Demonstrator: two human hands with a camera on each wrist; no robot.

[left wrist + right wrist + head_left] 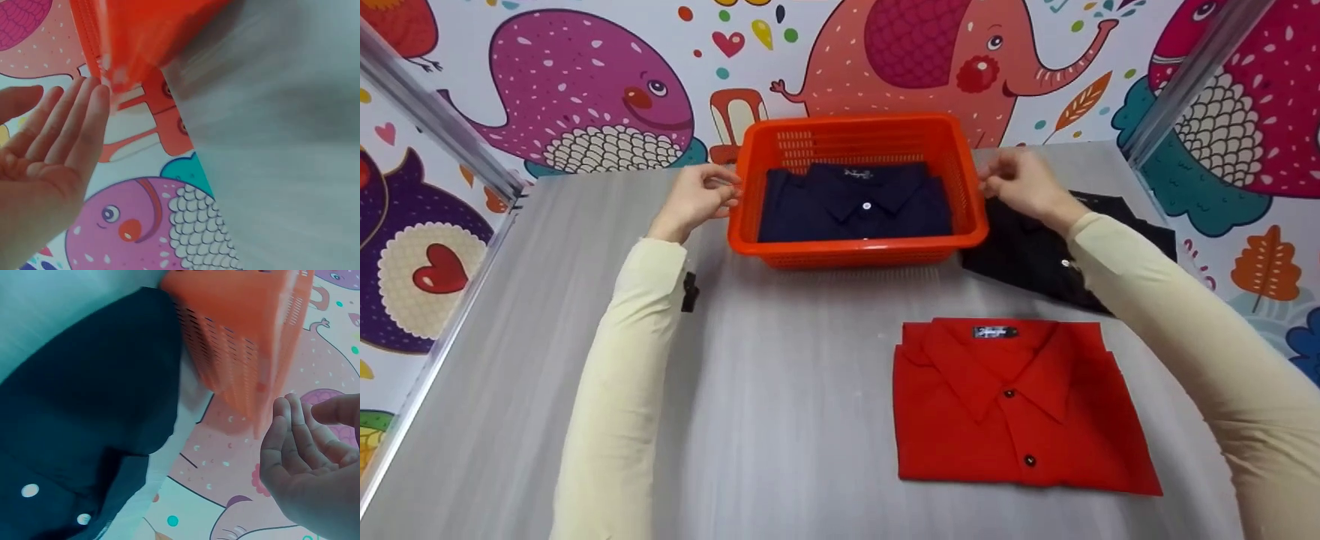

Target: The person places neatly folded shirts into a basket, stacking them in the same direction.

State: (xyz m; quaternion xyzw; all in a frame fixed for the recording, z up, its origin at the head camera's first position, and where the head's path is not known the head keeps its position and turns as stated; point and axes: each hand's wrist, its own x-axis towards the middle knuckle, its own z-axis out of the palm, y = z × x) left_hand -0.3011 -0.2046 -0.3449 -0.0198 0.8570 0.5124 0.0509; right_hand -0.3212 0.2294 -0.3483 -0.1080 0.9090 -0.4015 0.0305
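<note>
An orange plastic basket (pixel 859 251) stands at the back of the table, with a folded navy shirt (pixel 851 214) inside it. My left hand (pixel 699 196) is at the basket's left side; in the left wrist view its fingers (pixel 79 121) are nearly straight, with the tips at the rim. On the other side, my right hand (pixel 1024 184) has loosely bent fingers (pixel 298 439) close to the rim, and I cannot tell whether they touch it. A black shirt (pixel 1027 251) lies partly under my right forearm. Nearer the front is a folded red shirt (pixel 1012 420) with dark buttons.
The grey table (pixel 780 390) meets a wall (pixel 765 67) printed with cartoon animals behind the basket. Metal frame posts (pixel 1181 82) stand at the corners. A small black object (pixel 690 291) shows beside the left sleeve.
</note>
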